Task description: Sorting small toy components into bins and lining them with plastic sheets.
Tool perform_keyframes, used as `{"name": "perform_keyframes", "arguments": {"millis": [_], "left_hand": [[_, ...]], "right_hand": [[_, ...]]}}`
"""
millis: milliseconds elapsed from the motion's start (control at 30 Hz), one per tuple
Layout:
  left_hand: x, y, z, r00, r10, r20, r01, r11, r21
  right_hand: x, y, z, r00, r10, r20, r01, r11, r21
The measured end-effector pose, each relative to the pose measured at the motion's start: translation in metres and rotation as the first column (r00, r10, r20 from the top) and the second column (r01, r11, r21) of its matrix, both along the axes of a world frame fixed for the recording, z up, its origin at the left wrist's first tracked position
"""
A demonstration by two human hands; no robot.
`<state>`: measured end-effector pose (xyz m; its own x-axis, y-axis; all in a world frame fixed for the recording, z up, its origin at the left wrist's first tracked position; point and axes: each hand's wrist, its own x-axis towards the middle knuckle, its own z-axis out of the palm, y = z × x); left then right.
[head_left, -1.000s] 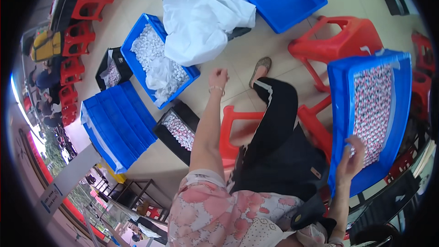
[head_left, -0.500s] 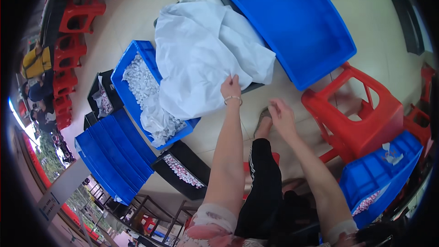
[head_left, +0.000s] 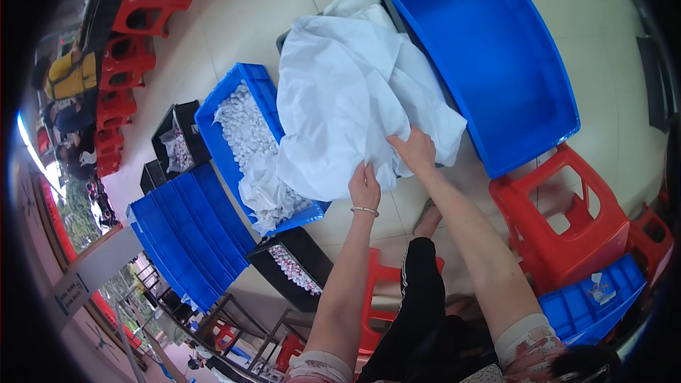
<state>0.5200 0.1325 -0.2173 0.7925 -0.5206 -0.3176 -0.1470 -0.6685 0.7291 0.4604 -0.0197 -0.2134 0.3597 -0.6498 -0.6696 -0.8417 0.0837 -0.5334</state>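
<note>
At the far left of the frame a person with something yellow on the back (head_left: 74, 74) is near a row of red stools (head_left: 122, 110) that runs up toward the upper edge. Left of centre lies a stack of blue crates (head_left: 188, 234), with a small black bin (head_left: 195, 128) holding pink and white pieces just above it. Next comes a blue crate (head_left: 264, 86) filled with small white pieces, a crumpled white sheet (head_left: 264, 195) lying over them near its lower end. Below it, a black box (head_left: 312, 252) shows a strip of pink and white pieces. The large white cloth (head_left: 333, 92) spreads across the upper middle, bunched and creased over a dark grey container whose edge shows around it. The left hand (head_left: 364, 184), with a bracelet (head_left: 364, 211) at the wrist, pinches the cloth's lower edge between thumb and fingers. To its right and slightly higher, the right hand (head_left: 413, 150) grips a fold of the same cloth, its thumb pointing left. Beside the cloth, in the upper right, a wide blue tray (head_left: 489, 57) sits on the tiled floor (head_left: 610, 85). Below that, a red stool (head_left: 592, 241) stands close to another blue crate (head_left: 567, 312) at the lower right, which bears a torn white label (head_left: 603, 291).
</note>
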Motion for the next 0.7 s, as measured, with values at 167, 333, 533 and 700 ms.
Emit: {"name": "perform_keyframes", "arguments": {"millis": [167, 333, 533, 700], "left_hand": [[0.019, 0.004, 0.019, 0.939, 0.316, 0.132, -0.311, 0.949, -0.057], [0.055, 0.017, 0.1, 0.906, 0.36, 0.223, -0.336, 0.931, -0.139], [0.181, 0.087, 0.224, 0.877, 0.437, 0.203, -0.383, 0.887, -0.257], [0.28, 0.142, 0.349, 0.809, 0.532, 0.249, -0.458, 0.837, -0.3]], "right_hand": [[0.003, 0.019, 0.044, 0.912, -0.136, 0.386, 0.152, 0.988, -0.012], [-0.017, 0.007, 0.141, 0.864, -0.171, 0.473, -0.027, 0.923, 0.383], [-0.017, -0.01, 0.234, 0.764, -0.189, 0.617, -0.193, 0.845, 0.498], [-0.016, -0.016, 0.264, 0.787, -0.047, 0.615, -0.287, 0.854, 0.434]]}}
